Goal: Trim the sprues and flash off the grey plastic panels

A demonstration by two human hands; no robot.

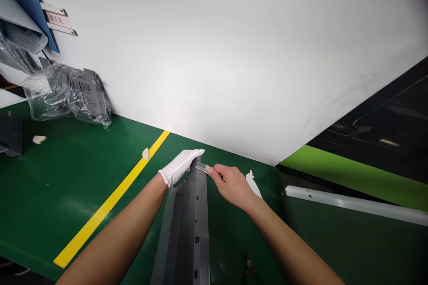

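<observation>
A long grey channel-shaped part [201, 207] with a row of holes and slots along its flange lies lengthwise on the green table. My left hand [182, 164], in a white glove, is closed around the far end of this part; its fingertips are partly hidden. My right hand [232, 183] is bare and closed on a small knife [201, 168]. The knife's blade points left and lies over the flange near my gloved fingers. Its handle is mostly hidden in my fist. Behind my right wrist lies a crumpled white glove [253, 183].
Yellow tape [113, 200] crosses the green table [76, 164], with two small pale pieces, one [145, 153] by the tape and another [39, 139] farther left. A plastic-wrapped grey part [88, 91] leans at the white wall [214, 53]. Pliers [248, 263] lie near the front.
</observation>
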